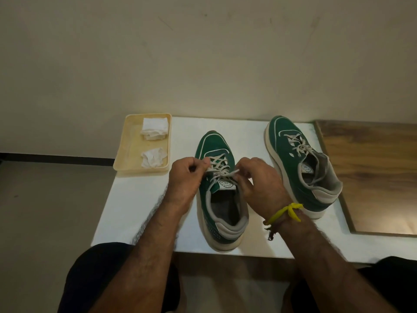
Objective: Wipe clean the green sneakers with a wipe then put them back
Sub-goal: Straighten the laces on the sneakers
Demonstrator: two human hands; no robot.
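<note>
the left hand (188,175) and right hand (257,179) each pinch an end of the laces (220,170) over the tongue of the near green sneaker (222,199), fingers curled tight, wrists bent down, both forearms reaching in from the near edge. that sneaker sits toe-away in the middle of the white tabletop (140,208); the second sneaker (300,163) lies to the right, angled, well apart. pulling unevenly could likely drag the shoe toward the near edge, since neither hand pins it down. the wipes (154,128) stay in the tray (128,152) at far left, one folded, one crumpled, so wiping looks unstarted or already done; i cannot tell which.
</note>
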